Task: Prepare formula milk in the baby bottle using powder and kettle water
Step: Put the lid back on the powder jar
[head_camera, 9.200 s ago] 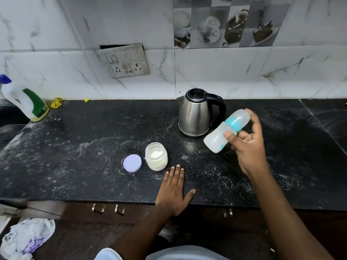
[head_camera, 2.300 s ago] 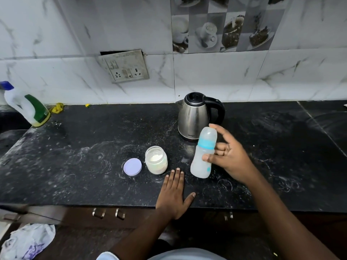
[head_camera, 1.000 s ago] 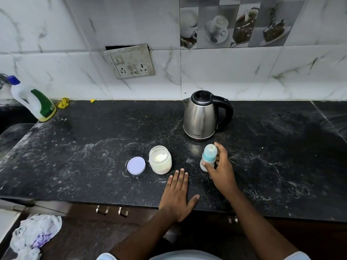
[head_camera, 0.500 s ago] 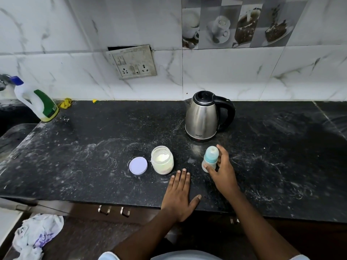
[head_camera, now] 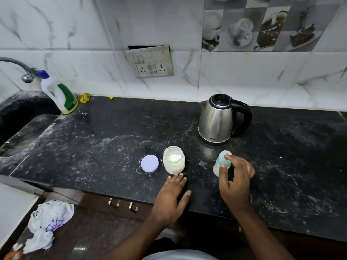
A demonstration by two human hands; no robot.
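Dusty black surface (head_camera: 281,147): right hand (head_camera: 235,182) clamped on capped baby bottle (head_camera: 221,163), steadying upright near front edge; left hand (head_camera: 171,197) flat, fingers apart, bracing beside open powder jar (head_camera: 173,160).

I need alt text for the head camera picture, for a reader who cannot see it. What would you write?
A person's right hand holds an upright baby bottle on a dusty black counter, while the left hand lies flat near an open jar of powder. The jar's lid lies beside it; a steel kettle stands behind.
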